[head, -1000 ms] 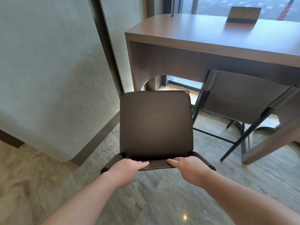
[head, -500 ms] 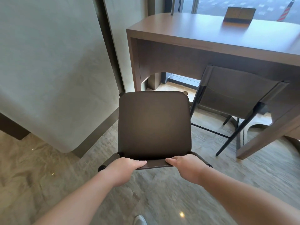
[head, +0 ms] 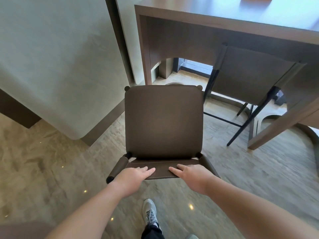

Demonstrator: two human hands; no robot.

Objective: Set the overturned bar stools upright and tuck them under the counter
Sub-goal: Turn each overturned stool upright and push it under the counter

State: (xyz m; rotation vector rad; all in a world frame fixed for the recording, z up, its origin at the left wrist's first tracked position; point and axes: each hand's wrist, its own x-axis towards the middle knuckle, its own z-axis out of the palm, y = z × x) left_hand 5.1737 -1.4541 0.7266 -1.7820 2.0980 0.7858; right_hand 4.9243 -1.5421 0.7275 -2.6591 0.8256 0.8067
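the table [head: 224, 23] fills the upper right, its left end panel beside a pale wall [head: 51, 66], and the marbled floor [head: 51, 169] spreads below. a second stool [head: 250, 78] already sits tucked under the table's front edge, right of the open bay at the table's left end. the bar stool [head: 163, 121] being moved stands upright on the floor, its front edge just short of that bay and not yet under the table top. compared with a second ago the stool sits closer to the table's left corner and the view has tipped further down, so a grey shoe [head: 149, 213] now shows behind it; this suggests the person is walking it forward and the tuck is nearly at hand. both hands lie flat on the low backrest [head: 162, 169], fingers straight and pressing rather than wrapped: the left hand [head: 134, 176] on its left half, the right hand [head: 191, 175] on its right half, a small gap between the fingertips. no brand, label or readable writing shows anywhere.
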